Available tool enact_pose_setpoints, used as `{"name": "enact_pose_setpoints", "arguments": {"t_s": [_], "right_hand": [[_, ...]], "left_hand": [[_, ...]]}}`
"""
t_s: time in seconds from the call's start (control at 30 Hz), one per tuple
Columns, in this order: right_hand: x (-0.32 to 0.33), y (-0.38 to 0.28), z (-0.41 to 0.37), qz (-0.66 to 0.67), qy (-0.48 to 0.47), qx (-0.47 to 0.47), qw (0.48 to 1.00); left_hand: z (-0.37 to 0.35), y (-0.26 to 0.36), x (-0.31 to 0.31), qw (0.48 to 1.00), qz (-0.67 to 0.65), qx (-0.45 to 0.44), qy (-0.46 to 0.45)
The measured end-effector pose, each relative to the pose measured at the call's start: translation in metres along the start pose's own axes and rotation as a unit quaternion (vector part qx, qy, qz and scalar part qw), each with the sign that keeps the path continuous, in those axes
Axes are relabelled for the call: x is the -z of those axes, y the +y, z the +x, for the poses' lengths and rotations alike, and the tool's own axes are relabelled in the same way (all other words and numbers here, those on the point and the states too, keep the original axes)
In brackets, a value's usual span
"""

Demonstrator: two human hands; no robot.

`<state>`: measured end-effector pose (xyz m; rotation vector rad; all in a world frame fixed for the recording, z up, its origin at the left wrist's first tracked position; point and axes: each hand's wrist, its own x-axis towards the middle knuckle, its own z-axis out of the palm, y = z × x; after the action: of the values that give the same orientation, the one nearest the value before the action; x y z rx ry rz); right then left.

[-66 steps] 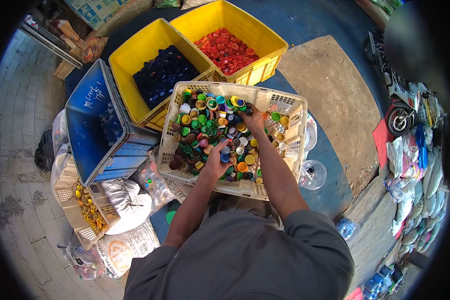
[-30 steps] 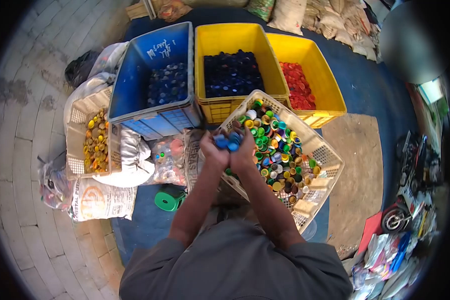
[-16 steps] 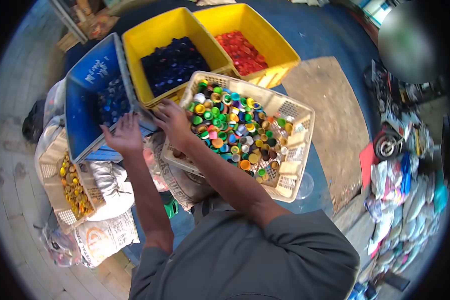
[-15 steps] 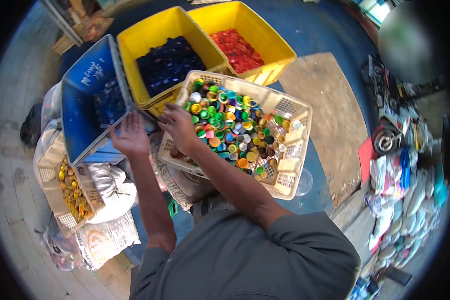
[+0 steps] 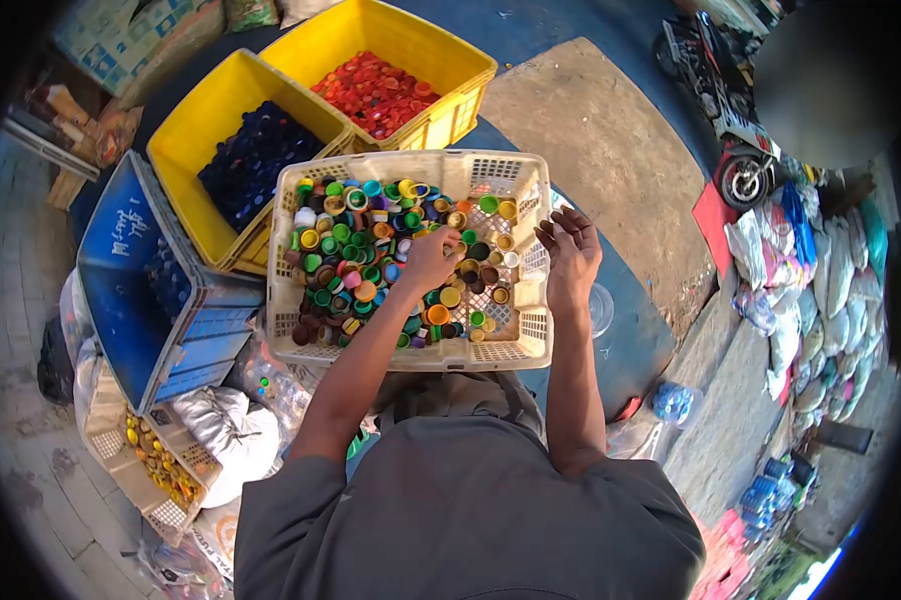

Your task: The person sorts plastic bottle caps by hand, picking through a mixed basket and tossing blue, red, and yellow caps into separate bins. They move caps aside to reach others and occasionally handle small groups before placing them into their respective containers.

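A cream plastic crate (image 5: pixel 420 362) in front of my body holds many loose bottle caps (image 5: pixel 355 250) in mixed colours. My left hand (image 5: pixel 432 262) reaches over the middle of the pile, its fingers drawn together among the caps. Whatever lies between those fingertips is hidden. At the crate's right rim is my right hand (image 5: pixel 570 258), palm toward me, with bent fingers somewhat apart and no object visible in them.
Behind the crate stand a yellow bin of dark blue caps (image 5: pixel 205 95) and a yellow bin of red caps (image 5: pixel 440 65). A blue bin (image 5: pixel 105 270) and a smaller crate with yellow caps (image 5: pixel 120 440) are at left. Filled sacks (image 5: pixel 820 290) and a motorcycle (image 5: pixel 735 140) are at right.
Both hands have moved right from beside the blue bin, the left into the caps and the right to the crate's right rim. My view has turned, shifting the bins leftward.
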<state>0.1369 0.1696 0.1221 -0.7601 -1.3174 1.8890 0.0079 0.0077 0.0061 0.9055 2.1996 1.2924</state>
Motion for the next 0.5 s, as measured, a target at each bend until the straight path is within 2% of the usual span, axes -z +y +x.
{"name": "enact_pose_setpoints", "arguments": {"t_s": [0.07, 0.2, 0.3, 0.33, 0.43, 0.5], "right_hand": [[0.007, 0.003, -0.005, 0.009, -0.002, -0.004, 1.000], [0.008, 0.018, -0.018, -0.028, -0.019, -0.039, 0.999], [-0.003, 0.027, -0.024, -0.064, -0.043, -0.071, 0.994], [-0.010, 0.025, -0.026, -0.058, -0.044, -0.108, 0.992], [-0.019, 0.043, -0.018, -0.105, -0.075, -0.108, 0.986], [-0.015, 0.073, -0.002, -0.263, -0.077, -0.056, 0.960]], "left_hand": [[0.014, -0.014, -0.017, 0.991, 0.125, -0.009, -0.037], [0.021, -0.004, -0.028, 0.965, 0.254, 0.028, -0.063], [0.023, -0.005, -0.033, 0.963, 0.266, 0.014, -0.044], [0.022, -0.004, -0.035, 0.964, 0.260, 0.025, -0.039], [0.019, -0.005, -0.038, 0.973, 0.223, 0.053, -0.009], [0.016, -0.013, -0.040, 0.983, 0.169, 0.064, 0.023]]}}
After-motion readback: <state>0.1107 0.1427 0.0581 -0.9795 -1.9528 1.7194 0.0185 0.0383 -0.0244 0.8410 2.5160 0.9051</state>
